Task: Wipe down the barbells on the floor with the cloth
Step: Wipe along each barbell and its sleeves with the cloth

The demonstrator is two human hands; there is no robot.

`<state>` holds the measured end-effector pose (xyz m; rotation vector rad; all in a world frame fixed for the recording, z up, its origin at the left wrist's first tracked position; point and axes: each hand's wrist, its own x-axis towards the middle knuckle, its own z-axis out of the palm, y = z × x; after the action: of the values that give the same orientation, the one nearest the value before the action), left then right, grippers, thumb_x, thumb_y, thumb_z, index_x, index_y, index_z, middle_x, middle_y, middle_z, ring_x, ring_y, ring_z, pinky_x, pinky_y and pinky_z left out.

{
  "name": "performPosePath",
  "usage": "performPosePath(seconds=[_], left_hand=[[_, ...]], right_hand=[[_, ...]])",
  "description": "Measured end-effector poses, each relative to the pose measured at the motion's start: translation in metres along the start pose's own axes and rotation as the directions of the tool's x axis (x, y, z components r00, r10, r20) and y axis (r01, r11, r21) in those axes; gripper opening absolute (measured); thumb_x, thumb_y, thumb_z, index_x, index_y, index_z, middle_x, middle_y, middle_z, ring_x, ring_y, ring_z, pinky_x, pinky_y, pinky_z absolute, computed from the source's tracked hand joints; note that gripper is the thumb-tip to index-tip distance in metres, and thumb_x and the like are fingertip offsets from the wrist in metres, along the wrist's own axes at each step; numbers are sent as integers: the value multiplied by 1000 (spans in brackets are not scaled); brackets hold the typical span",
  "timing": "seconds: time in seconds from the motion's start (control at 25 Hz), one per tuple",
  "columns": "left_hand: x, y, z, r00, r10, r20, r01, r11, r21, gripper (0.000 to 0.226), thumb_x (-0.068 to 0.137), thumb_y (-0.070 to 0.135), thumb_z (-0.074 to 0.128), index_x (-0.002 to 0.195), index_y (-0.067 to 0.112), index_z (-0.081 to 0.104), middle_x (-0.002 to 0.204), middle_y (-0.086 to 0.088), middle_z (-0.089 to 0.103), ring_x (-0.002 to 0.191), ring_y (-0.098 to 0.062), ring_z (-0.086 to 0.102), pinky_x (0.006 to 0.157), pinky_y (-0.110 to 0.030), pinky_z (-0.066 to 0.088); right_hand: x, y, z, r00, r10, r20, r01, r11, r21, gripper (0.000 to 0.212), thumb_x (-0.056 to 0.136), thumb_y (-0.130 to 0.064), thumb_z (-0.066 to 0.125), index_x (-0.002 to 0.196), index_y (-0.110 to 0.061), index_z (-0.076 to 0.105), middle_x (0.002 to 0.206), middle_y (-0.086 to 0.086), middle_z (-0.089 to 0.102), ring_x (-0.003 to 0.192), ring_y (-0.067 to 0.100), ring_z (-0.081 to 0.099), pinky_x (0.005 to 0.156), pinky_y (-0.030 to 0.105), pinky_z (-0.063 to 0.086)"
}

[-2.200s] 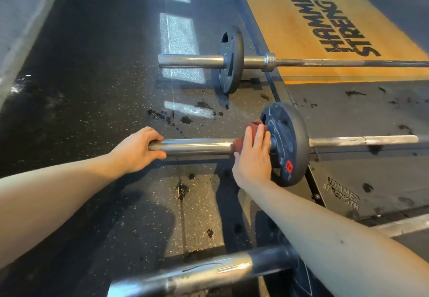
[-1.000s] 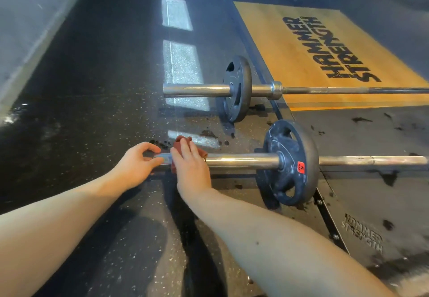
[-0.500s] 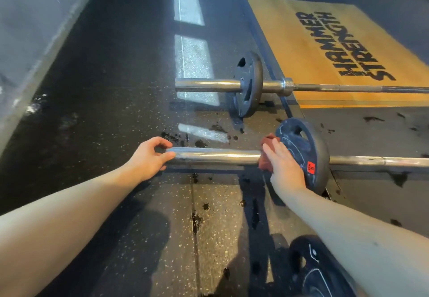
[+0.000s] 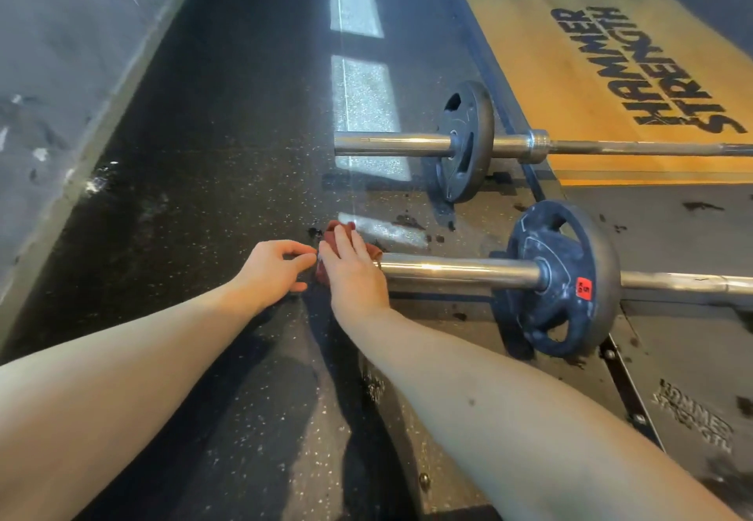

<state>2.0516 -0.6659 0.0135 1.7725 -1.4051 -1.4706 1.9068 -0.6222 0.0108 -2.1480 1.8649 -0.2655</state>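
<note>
With our right hand [image 4: 354, 274] clamping the cloth [image 4: 335, 235] over the sleeve end of the near barbell [image 4: 460, 270] and our left hand [image 4: 275, 272] loosely curled, seemingly gripping nothing, the unsteadied bar may roll.

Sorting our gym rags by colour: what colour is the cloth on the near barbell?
The cloth is dark red, best seen in the head view.

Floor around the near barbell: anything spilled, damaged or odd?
Yes: dark blotches speckle the floor beyond the near barbell and the platform to its right, like drips or gouges; I cannot tell which. The near plate is scuffed pale. The right hand holds the cloth on the sleeve end.
</note>
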Motion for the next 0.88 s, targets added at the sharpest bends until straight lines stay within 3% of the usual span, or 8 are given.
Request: performPosePath(seconds=[0.12, 0.24, 0.4, 0.52, 0.68, 0.76, 0.88], left_hand=[[-2, -8, 7, 1000, -6, -29, 6, 1000, -31, 15, 97, 18, 67, 111, 22, 72, 117, -1, 67, 104, -19, 68, 81, -35, 63], [-4, -11, 5, 999, -22, -26, 21, 998, -61, 14, 94, 16, 71, 107, 19, 74, 116, -4, 68, 103, -22, 69, 79, -37, 64], [-2, -3, 5, 1000, -20, 13, 21, 993, -117, 27, 94, 14, 71, 120, 18, 68, 118, -4, 66, 104, -20, 68, 78, -39, 64], [1, 2, 8, 997, 7, 82, -9, 1000, 21, 32, 96, 20, 69, 128, 23, 66, 119, 0, 63, 102, -18, 65, 78, -35, 64], [6, 0, 7, 992, -25, 123, 16, 997, 72, 34, 93, 21, 72, 127, 24, 67, 121, -2, 65, 104, -20, 66, 80, -40, 64], [3, -1, 7, 993, -23, 114, 15, 998, 67, 32, 92, 21, 74, 124, 20, 69, 114, -4, 70, 101, -21, 69, 81, -40, 63], [-6, 0, 7, 991, 5, 131, -18, 995, 102, 27, 91, 20, 75, 117, 24, 70, 111, -3, 71, 101, -22, 69, 85, -39, 61]], right_hand=[[-23, 45, -12, 999, -52, -14, 52, 997, 48, 81, 91, 4, 65, 159, -26, 31, 171, 0, 9, 158, 23, 4, 122, 48, 31], [-59, 114, -31, 995, 95, -35, -93, 994, 50, 87, 90, 10, 63, 159, -30, 29, 170, -7, 9, 157, 16, 3, 126, 47, 22], [-84, 167, -59, 951, 298, -80, -298, 955, 14, 84, 88, 9, 67, 157, -25, 34, 170, 0, 16, 157, 20, 9, 126, 47, 21], [-71, 135, -53, 933, 331, -140, -342, 938, -60, 77, 84, -2, 75, 151, -23, 44, 167, 2, 22, 156, 25, 14, 125, 50, 23], [-40, 42, -21, 988, 140, -71, -141, 990, 1, 58, 91, -11, 71, 145, -22, 52, 165, 4, 26, 154, 28, 18, 123, 48, 23], [-28, 11, -12, 997, 83, 2, -83, 995, 62, 61, 92, -8, 70, 149, -21, 49, 167, 6, 24, 155, 29, 16, 123, 48, 22], [-34, 23, -24, 995, 50, 87, -60, 991, 119, 72, 92, 0, 68, 155, -24, 42, 168, 3, 22, 155, 25, 16, 126, 45, 22]])
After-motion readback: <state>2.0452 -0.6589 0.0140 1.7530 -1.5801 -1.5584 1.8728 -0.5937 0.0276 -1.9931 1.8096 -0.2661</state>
